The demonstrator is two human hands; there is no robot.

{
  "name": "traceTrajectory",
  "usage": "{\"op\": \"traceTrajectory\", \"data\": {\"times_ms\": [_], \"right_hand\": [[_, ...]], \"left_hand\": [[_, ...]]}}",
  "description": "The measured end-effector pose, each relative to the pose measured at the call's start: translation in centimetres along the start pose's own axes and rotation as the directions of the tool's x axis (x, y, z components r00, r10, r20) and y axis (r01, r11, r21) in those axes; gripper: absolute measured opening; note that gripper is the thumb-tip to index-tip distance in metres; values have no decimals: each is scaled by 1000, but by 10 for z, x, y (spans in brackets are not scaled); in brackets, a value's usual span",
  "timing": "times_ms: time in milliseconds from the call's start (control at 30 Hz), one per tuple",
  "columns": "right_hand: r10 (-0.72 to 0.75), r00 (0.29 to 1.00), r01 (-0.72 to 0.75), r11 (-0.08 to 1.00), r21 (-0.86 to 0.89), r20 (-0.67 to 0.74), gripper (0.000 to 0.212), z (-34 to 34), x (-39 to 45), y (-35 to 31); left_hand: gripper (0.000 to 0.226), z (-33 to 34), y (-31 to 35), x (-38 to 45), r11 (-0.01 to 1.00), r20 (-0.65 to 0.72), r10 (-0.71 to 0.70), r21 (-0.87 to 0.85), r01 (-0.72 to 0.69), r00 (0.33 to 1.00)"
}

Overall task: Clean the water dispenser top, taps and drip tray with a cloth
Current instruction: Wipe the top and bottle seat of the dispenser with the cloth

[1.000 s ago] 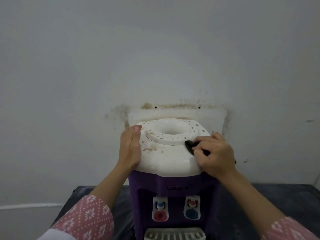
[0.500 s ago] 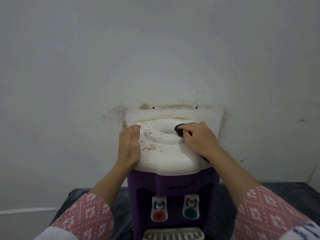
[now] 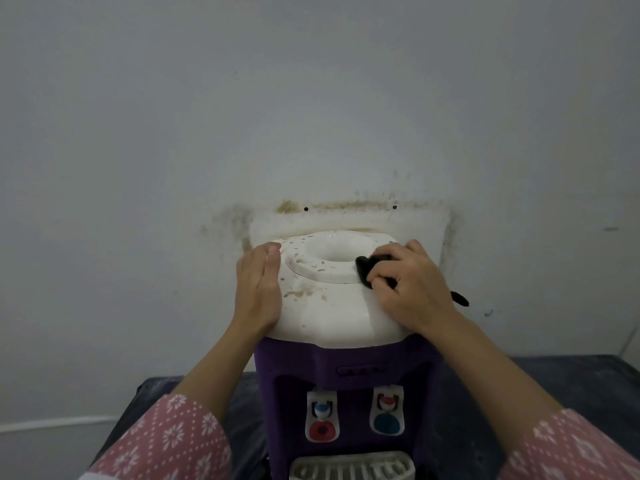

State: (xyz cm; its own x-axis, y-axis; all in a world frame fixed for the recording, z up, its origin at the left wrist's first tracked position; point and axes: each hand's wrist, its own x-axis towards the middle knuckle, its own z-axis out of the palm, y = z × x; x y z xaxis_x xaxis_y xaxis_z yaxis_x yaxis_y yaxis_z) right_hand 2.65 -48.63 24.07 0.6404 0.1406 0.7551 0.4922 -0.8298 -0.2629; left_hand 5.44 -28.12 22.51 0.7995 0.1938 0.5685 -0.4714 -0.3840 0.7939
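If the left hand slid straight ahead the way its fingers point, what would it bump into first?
Probably the stained wall. The left hand lies flat along the side of the dispenser's white top, fingers pointing toward the back. Nothing else shows in that line, though depth is hard to judge.

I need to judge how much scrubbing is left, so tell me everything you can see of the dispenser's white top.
The white top looks like smooth plastic, domed, capping the purple body. A raised ring surrounds a central bottle well. Brown specks and smears dot its left and front; the right looks cleaner. The left hand rests flat against its left side; the right hand presses a dark cloth on the ring's right edge.
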Motion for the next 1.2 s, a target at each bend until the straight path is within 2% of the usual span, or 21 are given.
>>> {"op": "traceTrajectory", "data": {"times_ms": [100,167,233,333,433,500,567,633,700,767,833,1067,1200], "right_hand": [[-116,986,120,992,-29,116,28,7,-3,-18],[-136,973,141,990,-10,188,31,7,-3,-17],[-85,975,72,995,69,208,34,0,-5,-2],[123,987,-138,980,142,106,29,-15,-12,35],[306,946,-317,942,113,103,29,-23,-3,58],[331,933,-343,937,67,138,30,-20,5,56],[260,958,-265,964,29,119,29,-14,4,41],[98,993,-102,993,64,61,26,-11,-4,25],[-44,995,34,994,107,86,28,-13,-6,20],[-85,986,68,990,121,146,29,-10,3,28],[-46,982,23,992,123,185,31,-3,16,38],[236,927,-294,940,173,291,33,13,57,72],[319,886,-362,929,73,338,34,12,49,73]], "left_hand": [[45,0,-2,-1,1000,-4,1,4,-1,1000],[42,-1,-3,-2,1000,-18,-10,-6,10,1000],[42,0,-3,-2,1000,-28,-12,-12,12,1000],[42,0,-3,-1,1000,-21,-11,-16,11,1000],[40,0,-3,-2,999,-18,-17,-35,16,1000],[39,0,-2,-2,999,-16,-19,-29,18,1000],[37,-1,-3,-2,1000,-17,-19,-24,19,1000],[40,-1,-3,-1,1000,-16,-18,-20,18,1000],[41,-1,-4,0,1000,-6,-14,-12,13,1000],[40,1,-6,2,1000,7,-9,-2,9,1000],[41,1,-7,2,1000,7,-4,7,4,1000],[42,1,-6,0,1000,-15,-29,4,29,999],[44,0,-6,-1,999,-17,-34,-6,34,999]]}}
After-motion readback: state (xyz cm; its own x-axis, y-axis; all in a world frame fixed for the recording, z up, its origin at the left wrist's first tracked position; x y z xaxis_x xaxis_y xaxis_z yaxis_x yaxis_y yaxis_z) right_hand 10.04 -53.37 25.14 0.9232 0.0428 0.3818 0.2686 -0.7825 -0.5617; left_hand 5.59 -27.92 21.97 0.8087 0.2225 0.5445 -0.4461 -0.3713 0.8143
